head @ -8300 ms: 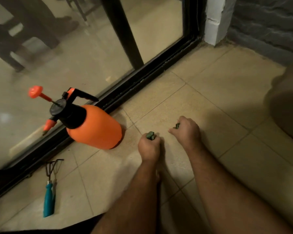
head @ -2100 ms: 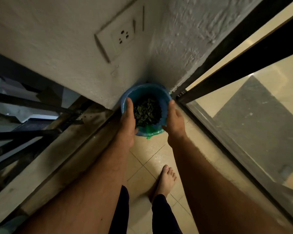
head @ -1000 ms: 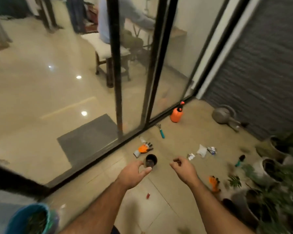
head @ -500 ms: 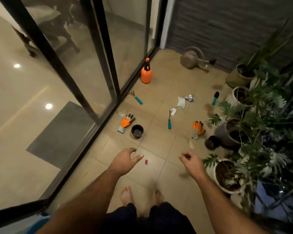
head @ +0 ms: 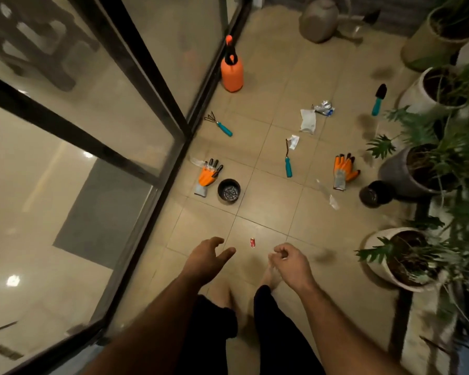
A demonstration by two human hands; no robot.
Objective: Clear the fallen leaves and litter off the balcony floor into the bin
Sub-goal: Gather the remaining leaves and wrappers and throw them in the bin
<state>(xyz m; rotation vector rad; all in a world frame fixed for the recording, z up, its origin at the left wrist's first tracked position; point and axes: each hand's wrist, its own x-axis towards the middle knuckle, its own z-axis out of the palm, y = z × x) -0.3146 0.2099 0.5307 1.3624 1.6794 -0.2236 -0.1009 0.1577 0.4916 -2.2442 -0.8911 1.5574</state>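
We stood barefoot on the balcony floor point(head: 268, 207), holding nothing: our left hand point(head: 207, 256) spread loosely, our right hand point(head: 289, 259) loosely curled. A small red scrap point(head: 252, 242) lay between them at twelve o'clock. Farther off at one o'clock lay a white packet point(head: 308, 121), a foil wrapper point(head: 323, 108) and a paper scrap point(head: 293, 142). We counted two orange gloves point(head: 208, 176), three teal-handled tools point(head: 288, 163) and one sprayer point(head: 231, 70). The bin was out of view. Tools among the litter could, we judged, get swept up by mistake.
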